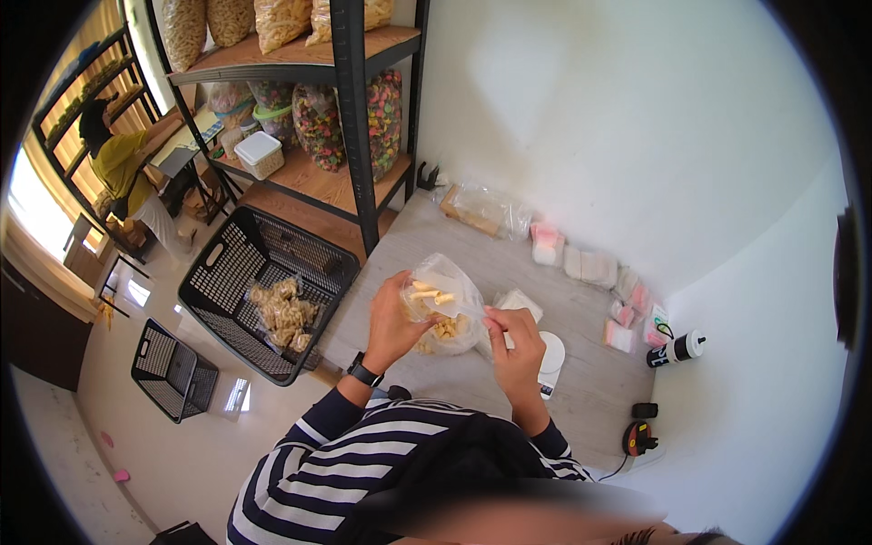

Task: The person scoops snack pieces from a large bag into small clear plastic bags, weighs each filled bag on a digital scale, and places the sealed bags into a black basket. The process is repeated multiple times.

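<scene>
A small clear plastic bag (439, 269) with pale yellow tube-shaped snacks (429, 295) in it is held up over the table. My left hand (396, 323) grips its left side, and my right hand (516, 340) pinches its right edge between thumb and fingers. Just under it, a larger clear bag (464, 339) holding more yellow snack pieces rests on the grey wood-look table (586, 415). A white kitchen scale (552, 357) stands beside my right hand, partly hidden by it. Behind that hand lies a stack of clear plastic bags (521, 303).
A black plastic crate (221, 300) with bagged snacks (283, 310) adjoins the table's left edge. Packs of small bags (591, 267) line the wall, near a tumbler (676, 349). A shelf (351, 122) holds large snack bags. Another person (122, 163) stands at a far table.
</scene>
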### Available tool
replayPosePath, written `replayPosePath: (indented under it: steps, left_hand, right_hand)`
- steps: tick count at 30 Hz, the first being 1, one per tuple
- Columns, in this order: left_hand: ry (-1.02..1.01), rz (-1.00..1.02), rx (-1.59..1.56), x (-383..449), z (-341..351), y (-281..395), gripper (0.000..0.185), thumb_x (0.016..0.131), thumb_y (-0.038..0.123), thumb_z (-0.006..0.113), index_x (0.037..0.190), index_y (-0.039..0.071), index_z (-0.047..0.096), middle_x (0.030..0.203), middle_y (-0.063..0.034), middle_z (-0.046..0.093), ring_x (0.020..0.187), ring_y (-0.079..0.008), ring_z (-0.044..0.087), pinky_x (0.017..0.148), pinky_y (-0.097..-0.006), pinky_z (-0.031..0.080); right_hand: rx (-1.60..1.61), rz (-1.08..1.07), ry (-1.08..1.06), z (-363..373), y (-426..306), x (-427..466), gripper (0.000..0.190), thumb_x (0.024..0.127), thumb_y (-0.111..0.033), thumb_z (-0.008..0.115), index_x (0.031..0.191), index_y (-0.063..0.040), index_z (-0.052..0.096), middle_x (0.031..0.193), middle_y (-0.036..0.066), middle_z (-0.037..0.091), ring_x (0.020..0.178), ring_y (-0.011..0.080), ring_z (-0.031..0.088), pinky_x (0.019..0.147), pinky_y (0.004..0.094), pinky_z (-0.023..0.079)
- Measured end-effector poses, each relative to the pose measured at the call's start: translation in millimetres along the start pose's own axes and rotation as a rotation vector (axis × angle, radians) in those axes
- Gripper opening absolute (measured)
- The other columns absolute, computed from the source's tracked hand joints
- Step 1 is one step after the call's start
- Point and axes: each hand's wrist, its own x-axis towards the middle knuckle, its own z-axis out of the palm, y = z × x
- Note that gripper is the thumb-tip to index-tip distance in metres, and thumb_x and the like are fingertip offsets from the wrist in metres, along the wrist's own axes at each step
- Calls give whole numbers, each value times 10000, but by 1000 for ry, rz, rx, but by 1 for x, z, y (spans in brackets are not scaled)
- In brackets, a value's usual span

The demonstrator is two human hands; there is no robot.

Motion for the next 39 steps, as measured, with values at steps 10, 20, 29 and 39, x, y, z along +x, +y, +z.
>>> replayPosePath:
  steps: [10,20,29,39]
  left_hand:
    - [-65,-3,-102,0,2,-1,911,636,232,945,1358,-15,447,1191,-169,579,1121,-323,579,973,-392,465]
    - [-183,-82,-547,1,-20,5,876,742,168,888,1449,20,392,1309,-138,558,1280,-242,522,1080,-370,425]
    - [-639,-385,-1279,7,-57,1,864,849,405,756,1500,20,339,1314,-162,556,1288,-297,536,1093,-430,443]
    - [-821,-436,-1291,-3,-30,-13,655,994,471,575,1439,26,392,1245,-153,620,1169,-248,633,1006,-367,516]
  right_hand:
    - [-78,-193,45,-6,-8,5,160,813,30,720,967,-13,706,917,106,704,785,279,635,713,360,508]
    - [-21,266,-19,23,77,-32,176,918,-63,683,1086,-25,717,947,131,697,739,220,624,697,312,512]
    - [85,111,-235,27,30,0,286,896,-120,706,1180,-82,705,1245,108,591,1181,272,511,1011,374,409]
    - [245,0,-512,18,8,28,210,880,-153,734,1085,-107,721,1304,85,539,1247,294,465,1049,415,393]
